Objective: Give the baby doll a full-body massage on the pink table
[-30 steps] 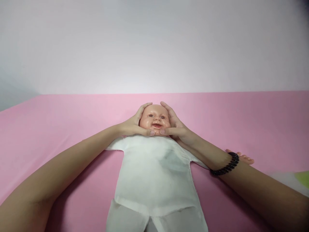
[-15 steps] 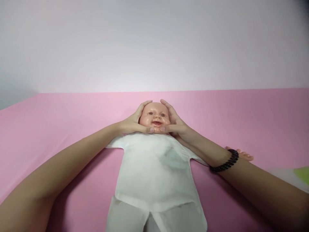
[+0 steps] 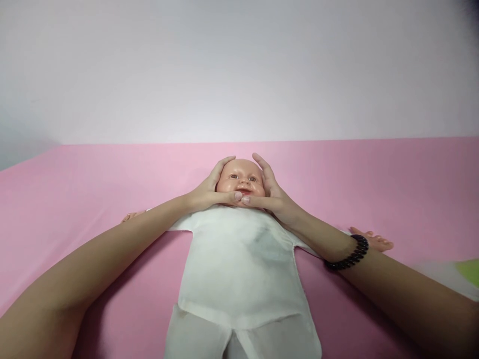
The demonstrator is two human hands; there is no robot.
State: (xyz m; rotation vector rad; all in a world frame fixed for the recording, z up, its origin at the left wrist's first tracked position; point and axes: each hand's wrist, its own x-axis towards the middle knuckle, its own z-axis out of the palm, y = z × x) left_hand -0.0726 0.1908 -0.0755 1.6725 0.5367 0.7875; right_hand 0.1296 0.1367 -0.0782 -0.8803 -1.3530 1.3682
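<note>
A baby doll [image 3: 244, 264] with a hard plastic head and a white cloth body lies on its back, face up, feet end towards me. My left hand [image 3: 205, 192] cups the left side of its head, fingers curved round the cheek and temple, thumb laid across the chin. On the other side my right hand [image 3: 279, 197] mirrors this, its index finger lifted slightly off the crown. Both thumb tips rest close together just below the doll's mouth. My fingers behind the head are hidden. A black coiled band [image 3: 348, 254] circles my right wrist.
Pink sheeting [image 3: 374, 184] covers the surface under the doll. Behind it rises a plain pale wall [image 3: 239, 70]. A white and green item [image 3: 467, 271] lies at the right edge, partly behind my right forearm. The doll's arms stretch out sideways under my forearms.
Both thumbs have slid inward and slightly up across the chin, so their tips now nearly meet below the mouth. The doll's hand beyond my left forearm has come into view.
</note>
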